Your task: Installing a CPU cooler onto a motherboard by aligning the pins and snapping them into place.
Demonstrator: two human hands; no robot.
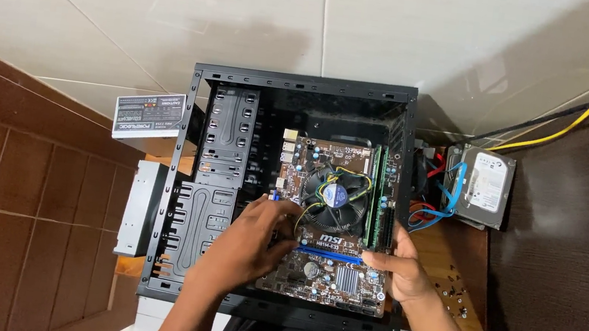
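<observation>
A black computer case (pixel 188 175) lies open on its side. Inside it is a brown motherboard (pixel 333 275) with a round black fan cooler (pixel 336 193) and green memory sticks (pixel 379 198). My left hand (pixel 254 247) grips the board's left edge, fingers curled over it near the cooler. My right hand (pixel 401 272) holds the board's right edge, thumb pointing left beside a blue slot (pixel 332 255). Whether the board rests flat or is lifted, I cannot tell.
A hard drive (pixel 485 183) with blue and red cables lies right of the case on a wooden surface (pixel 453 275) with small screws. A power supply box (pixel 148 116) and a grey optical drive (pixel 142 207) sit left. Yellow and black cables (pixel 578 110) run up right.
</observation>
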